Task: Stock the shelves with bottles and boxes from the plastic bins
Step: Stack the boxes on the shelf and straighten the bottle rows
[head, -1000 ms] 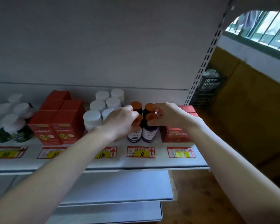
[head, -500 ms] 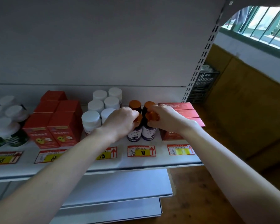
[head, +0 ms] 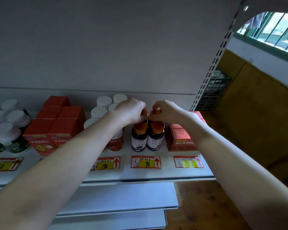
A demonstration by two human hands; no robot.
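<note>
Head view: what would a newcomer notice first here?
The left hand and the right hand meet mid-shelf, each holding one of the two rear orange-capped dark bottles by its cap. In front stand two purple-labelled orange-capped bottles behind the yellow 98 price tag, flanked by red cardboard boxes.

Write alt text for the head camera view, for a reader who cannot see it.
On a white shelf, the left hand grips the orange cap of the rear left bottle and the right hand pinches the cap of the rear right bottle, behind two matching front bottles. Red boxes and white-capped bottles stand alongside; price tags line the edge.
</note>
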